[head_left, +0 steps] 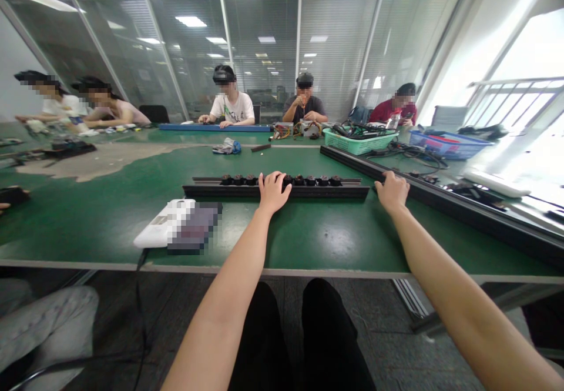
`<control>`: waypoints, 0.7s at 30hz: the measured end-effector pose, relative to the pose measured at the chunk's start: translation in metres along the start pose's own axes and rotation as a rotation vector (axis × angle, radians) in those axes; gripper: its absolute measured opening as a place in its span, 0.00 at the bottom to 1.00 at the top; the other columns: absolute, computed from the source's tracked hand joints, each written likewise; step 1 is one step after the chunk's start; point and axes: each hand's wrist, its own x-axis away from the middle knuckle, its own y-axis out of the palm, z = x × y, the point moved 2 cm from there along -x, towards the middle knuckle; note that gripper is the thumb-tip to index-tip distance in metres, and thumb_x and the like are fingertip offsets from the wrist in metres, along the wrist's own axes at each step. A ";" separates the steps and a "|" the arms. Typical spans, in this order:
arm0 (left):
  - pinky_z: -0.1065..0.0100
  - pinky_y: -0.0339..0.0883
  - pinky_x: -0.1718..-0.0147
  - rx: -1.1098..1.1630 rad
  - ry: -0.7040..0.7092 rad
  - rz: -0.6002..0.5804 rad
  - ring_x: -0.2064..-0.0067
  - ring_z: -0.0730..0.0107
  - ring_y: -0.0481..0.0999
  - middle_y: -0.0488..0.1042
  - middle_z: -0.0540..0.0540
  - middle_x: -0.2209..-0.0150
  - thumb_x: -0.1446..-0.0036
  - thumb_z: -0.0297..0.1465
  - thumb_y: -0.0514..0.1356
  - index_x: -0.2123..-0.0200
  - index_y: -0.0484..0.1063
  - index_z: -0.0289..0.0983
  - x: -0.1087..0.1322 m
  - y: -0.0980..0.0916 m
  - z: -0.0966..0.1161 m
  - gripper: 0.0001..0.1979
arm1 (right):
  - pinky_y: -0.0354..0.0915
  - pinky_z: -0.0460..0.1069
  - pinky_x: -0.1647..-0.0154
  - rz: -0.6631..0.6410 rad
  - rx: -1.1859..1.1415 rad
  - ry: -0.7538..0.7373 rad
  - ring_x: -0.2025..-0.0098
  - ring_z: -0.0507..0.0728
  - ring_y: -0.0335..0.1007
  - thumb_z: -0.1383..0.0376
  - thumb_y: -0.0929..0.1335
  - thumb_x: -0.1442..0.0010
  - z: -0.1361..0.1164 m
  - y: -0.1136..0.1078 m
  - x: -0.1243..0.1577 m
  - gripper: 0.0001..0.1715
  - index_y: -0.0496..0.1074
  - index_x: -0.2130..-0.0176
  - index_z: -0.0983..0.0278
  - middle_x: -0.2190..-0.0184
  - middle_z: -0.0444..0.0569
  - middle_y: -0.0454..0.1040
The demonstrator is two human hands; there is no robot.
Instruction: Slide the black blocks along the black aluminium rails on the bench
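Observation:
My left hand [272,192] curls over a black aluminium extrusion rail [275,191] lying across the green workbench [335,232]. Along the rail's top stands a row of several small black cylindrical parts [311,180], and my fingers cover the stretch between two of them. My right hand [392,192] grips a second long black extrusion [458,203], which runs diagonally toward the right of the bench. What lies under each palm is hidden.
A white device with a blurred patch [154,232] lies left of my left hand. Across the bench sit several co-workers, with tangled cables, a green basket [359,142] and a blue basket [447,144]. A grey bench edge [273,272] runs in front of me.

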 end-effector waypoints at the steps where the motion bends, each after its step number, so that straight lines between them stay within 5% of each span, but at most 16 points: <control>1: 0.43 0.35 0.24 -0.001 0.000 0.002 0.31 0.53 0.66 0.71 0.43 0.35 0.30 0.39 0.53 0.38 0.72 0.44 0.000 0.000 0.000 0.21 | 0.57 0.61 0.45 0.015 -0.022 -0.034 0.49 0.69 0.66 0.57 0.63 0.30 -0.006 -0.002 0.001 0.23 0.73 0.45 0.69 0.53 0.67 0.77; 9: 0.42 0.36 0.24 0.002 0.002 0.008 0.32 0.53 0.66 0.72 0.43 0.36 0.30 0.39 0.54 0.38 0.72 0.44 0.000 0.001 -0.001 0.21 | 0.57 0.59 0.48 0.043 -0.073 -0.392 0.50 0.68 0.62 0.61 0.57 0.28 -0.064 -0.002 0.024 0.25 0.78 0.48 0.66 0.56 0.62 0.76; 13: 0.42 0.35 0.24 0.012 0.006 0.013 0.31 0.54 0.66 0.72 0.42 0.36 0.30 0.40 0.54 0.38 0.72 0.44 -0.001 0.001 -0.002 0.21 | 0.56 0.59 0.48 -0.001 -0.042 -0.514 0.49 0.67 0.60 0.58 0.58 0.27 -0.088 0.001 0.041 0.29 0.72 0.35 0.63 0.55 0.61 0.74; 21: 0.42 0.35 0.24 0.018 0.004 0.015 0.32 0.53 0.67 0.72 0.42 0.36 0.30 0.39 0.54 0.38 0.72 0.43 0.000 -0.002 0.001 0.21 | 0.56 0.59 0.47 -0.036 0.022 -0.581 0.49 0.67 0.58 0.58 0.57 0.25 -0.104 0.004 0.054 0.29 0.71 0.33 0.61 0.54 0.61 0.71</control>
